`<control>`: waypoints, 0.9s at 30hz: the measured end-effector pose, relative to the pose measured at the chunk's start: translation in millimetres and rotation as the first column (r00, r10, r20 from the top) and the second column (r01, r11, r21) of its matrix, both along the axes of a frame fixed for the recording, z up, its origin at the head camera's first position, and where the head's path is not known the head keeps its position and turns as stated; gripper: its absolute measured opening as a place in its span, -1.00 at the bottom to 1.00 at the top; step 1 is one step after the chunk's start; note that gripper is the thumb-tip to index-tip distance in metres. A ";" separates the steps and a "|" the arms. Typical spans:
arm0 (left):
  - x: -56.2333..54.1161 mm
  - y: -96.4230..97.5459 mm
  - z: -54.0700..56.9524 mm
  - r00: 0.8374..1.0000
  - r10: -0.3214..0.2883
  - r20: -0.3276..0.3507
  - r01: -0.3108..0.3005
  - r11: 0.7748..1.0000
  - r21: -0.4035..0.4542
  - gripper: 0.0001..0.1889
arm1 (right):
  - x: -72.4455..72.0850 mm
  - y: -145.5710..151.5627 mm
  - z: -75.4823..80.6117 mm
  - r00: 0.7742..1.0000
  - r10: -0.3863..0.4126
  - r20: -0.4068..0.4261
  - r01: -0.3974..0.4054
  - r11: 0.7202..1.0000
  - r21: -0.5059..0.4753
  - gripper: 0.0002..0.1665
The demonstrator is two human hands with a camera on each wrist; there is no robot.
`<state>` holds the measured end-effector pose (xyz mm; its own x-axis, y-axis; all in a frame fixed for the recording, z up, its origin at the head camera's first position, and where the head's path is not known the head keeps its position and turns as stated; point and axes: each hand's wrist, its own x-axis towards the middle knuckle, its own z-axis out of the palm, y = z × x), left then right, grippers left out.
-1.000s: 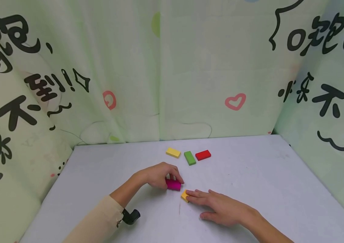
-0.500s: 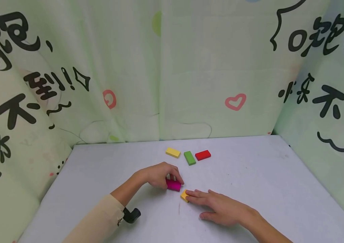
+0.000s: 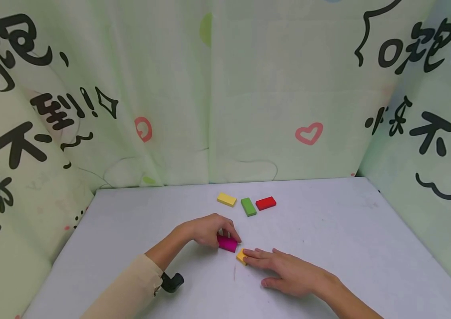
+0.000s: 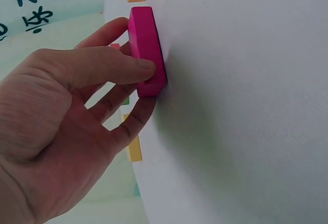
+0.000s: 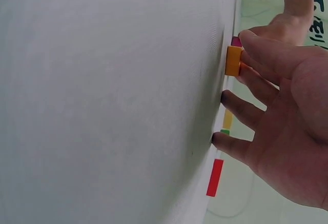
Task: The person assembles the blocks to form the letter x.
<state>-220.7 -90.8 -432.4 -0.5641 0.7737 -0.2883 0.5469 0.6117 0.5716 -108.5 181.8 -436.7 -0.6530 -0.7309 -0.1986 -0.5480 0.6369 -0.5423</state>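
My left hand point(image 3: 209, 229) pinches a magenta block point(image 3: 227, 243), low over the white table. In the left wrist view the thumb lies along the near face of the magenta block point(image 4: 145, 37), and fingers show behind it and at its lower end. Just to the right, an orange block point(image 3: 241, 257) sits on the table, partly covered by the fingertips of my right hand point(image 3: 291, 271). Those fingers stretch out nearly straight, with the thumb apart. The right wrist view shows the orange block point(image 5: 233, 61) right at the fingertips. A narrow gap separates the two blocks.
Farther back on the white table point(image 3: 329, 230) lie a yellow block point(image 3: 227, 199), a green block point(image 3: 248, 207) and a red block point(image 3: 266, 203). A pale green printed curtain point(image 3: 257, 88) stands around the back and sides. A black device point(image 3: 172, 282) sits on the left wrist.
The right end of the magenta block has tipped very slightly toward me in the left hand's grip. The right hand stays at the orange block, and the farther blocks are unmoved.
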 end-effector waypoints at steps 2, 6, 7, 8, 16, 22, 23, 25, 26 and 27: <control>0.8 -1.1 0.0 1.000 0.005 0.005 -0.005 1.000 0.008 -0.42 | 0.2 0.1 -0.3 1.000 0.002 -0.003 -0.002 1.000 0.000 -0.27; 1.8 -4.0 0.2 1.000 0.011 0.015 -0.012 0.999 0.033 -0.44 | -0.1 0.0 -0.9 1.000 0.002 0.000 -0.002 1.000 0.004 -0.26; 1.8 -4.8 -0.1 1.000 0.013 0.016 -0.013 0.999 0.041 -0.44 | -0.2 0.1 -1.0 1.000 0.002 0.001 -0.002 1.000 0.005 -0.26; 1.8 -5.8 -0.3 1.000 0.015 0.018 -0.016 0.999 0.050 -0.45 | -0.2 0.2 -1.1 1.000 0.001 0.001 -0.001 1.000 0.005 -0.26; 0.9 -13.4 -6.6 0.998 0.037 0.040 -0.041 0.994 0.105 -0.47 | 0.1 1.7 -2.0 1.000 0.007 -0.008 -0.007 1.000 0.000 -0.26; -1.6 -13.0 -8.6 0.999 0.019 0.037 -0.023 0.993 0.116 -0.45 | -0.4 2.0 -2.3 1.000 0.008 -0.001 -0.008 1.000 -0.002 -0.26; -2.1 -12.5 -8.5 0.999 0.014 0.036 -0.018 0.993 0.114 -0.46 | -0.4 2.1 -2.5 1.000 0.008 -0.001 -0.008 1.000 -0.001 -0.26; -3.1 -11.7 -8.1 1.000 0.005 0.030 -0.008 0.994 0.109 -0.46 | -0.5 2.1 -2.6 1.000 0.008 -0.004 -0.008 1.000 0.001 -0.26; -3.5 -11.2 -7.7 1.000 0.002 0.030 -0.005 0.994 0.107 -0.46 | -0.4 2.2 -2.7 1.000 0.008 -0.006 -0.008 1.000 0.001 -0.26; -3.8 -10.6 -7.2 1.000 -0.002 0.029 -0.001 0.995 0.104 -0.46 | -0.5 2.2 -2.7 1.000 0.007 -0.008 -0.007 1.000 0.002 -0.26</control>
